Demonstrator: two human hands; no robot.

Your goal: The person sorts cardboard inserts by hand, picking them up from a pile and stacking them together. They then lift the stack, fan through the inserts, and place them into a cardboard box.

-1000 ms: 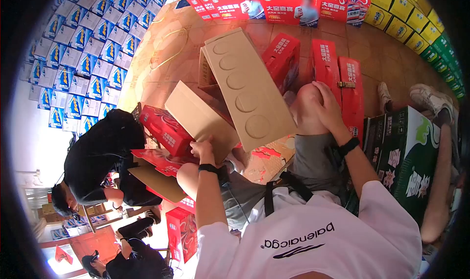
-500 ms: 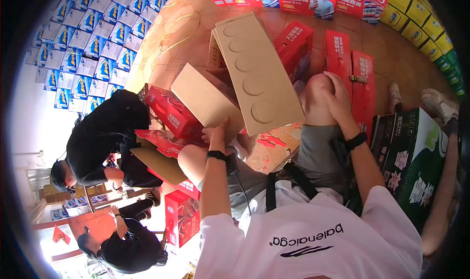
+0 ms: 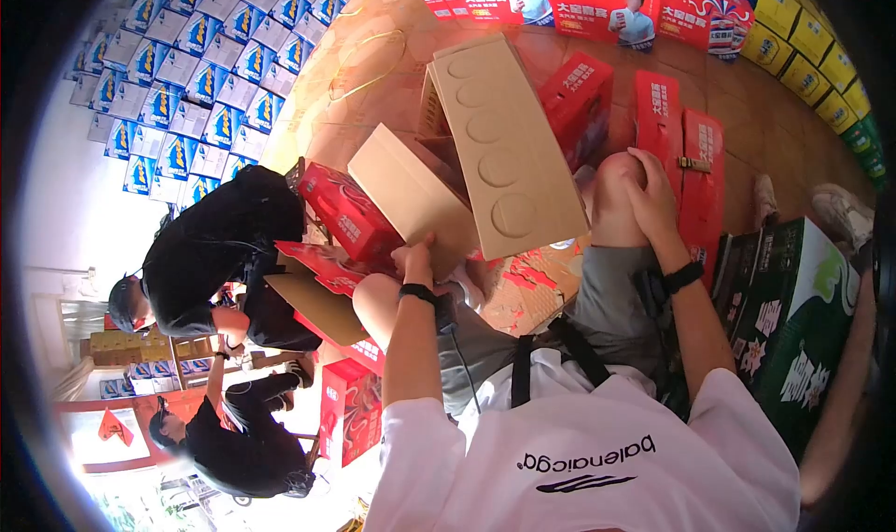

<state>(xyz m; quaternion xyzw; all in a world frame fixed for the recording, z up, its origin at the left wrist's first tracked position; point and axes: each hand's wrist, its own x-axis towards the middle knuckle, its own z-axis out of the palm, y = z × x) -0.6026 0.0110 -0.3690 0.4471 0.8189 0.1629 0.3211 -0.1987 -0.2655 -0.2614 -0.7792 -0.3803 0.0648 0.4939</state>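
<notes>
My left hand (image 3: 413,259) has its fingers closed at the lower corner of a brown cardboard flap (image 3: 406,182); part of the fingers is hidden. Beside it stands a long brown cardboard panel (image 3: 509,159) with a row of round marks, tilted over an open carton (image 3: 431,117). Resting on my right knee, my right hand (image 3: 651,191) lies with its fingers stretched out and holds nothing. Left of the flap is a red printed box (image 3: 347,213). A folded-open red and brown carton (image 3: 322,303) leans near my left knee.
Red boxes (image 3: 657,126) lie on the tiled floor beyond my right knee. A dark green and white carton (image 3: 793,327) stands at my right. Two people in black (image 3: 219,261) sit at the left. Stacked blue and white cartons (image 3: 205,84) line the upper left; yellow cartons (image 3: 803,79) stand upper right.
The whole view has shifted slightly, so the boxes appear a little lower and further right. One person at the left has moved an arm. My hands keep their places on the flap and the knee.
</notes>
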